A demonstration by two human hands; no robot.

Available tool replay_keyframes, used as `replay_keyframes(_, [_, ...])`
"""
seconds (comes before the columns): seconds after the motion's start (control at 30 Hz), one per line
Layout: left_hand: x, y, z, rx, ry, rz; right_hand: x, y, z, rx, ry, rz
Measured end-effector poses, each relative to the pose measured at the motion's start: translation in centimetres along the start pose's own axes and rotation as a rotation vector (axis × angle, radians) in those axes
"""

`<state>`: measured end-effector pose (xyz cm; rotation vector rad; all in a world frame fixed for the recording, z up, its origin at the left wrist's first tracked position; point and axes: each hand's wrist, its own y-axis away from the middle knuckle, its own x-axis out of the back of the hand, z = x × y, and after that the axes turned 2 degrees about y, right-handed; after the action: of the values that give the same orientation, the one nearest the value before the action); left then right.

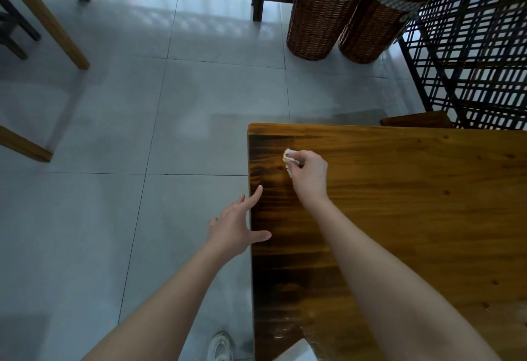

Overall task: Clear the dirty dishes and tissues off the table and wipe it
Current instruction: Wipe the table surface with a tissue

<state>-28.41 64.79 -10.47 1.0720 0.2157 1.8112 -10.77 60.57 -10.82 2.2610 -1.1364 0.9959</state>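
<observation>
A wooden table (413, 189) fills the right half of the view, its left edge running down the middle. My right hand (309, 173) grips a crumpled white tissue (289, 158) with a yellowish stain and presses it on the tabletop near the far left corner. A small red spot (279, 167) lies on the wood just left of the tissue. My left hand (238, 223) rests at the table's left edge with fingers spread, its thumb lying on the top. No dishes are in view.
Pale floor tiles (142, 132) spread to the left. Two tall wicker baskets (322, 15) stand at the back by dark lattice screens (470, 61). Wooden furniture legs (45, 18) are at the far left. A bench end (413, 119) shows behind the table.
</observation>
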Motion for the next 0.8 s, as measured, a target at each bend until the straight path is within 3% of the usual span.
replay_keyframes(0.2, [-0.1, 0.0, -0.2, -0.001, 0.004, -0.002, 0.0, 1.4, 0.1, 0.212, 0.157, -0.157])
replay_keyframes(0.4, [-0.1, -0.1, 0.0, 0.010, -0.027, -0.005, -0.1, 0.0, -0.6, 0.130, 0.164, -0.118])
replay_keyframes(0.8, [-0.4, -0.6, -0.5, 0.014, -0.023, 0.008, 0.4, -0.2, -0.9, 0.179, 0.289, -0.161])
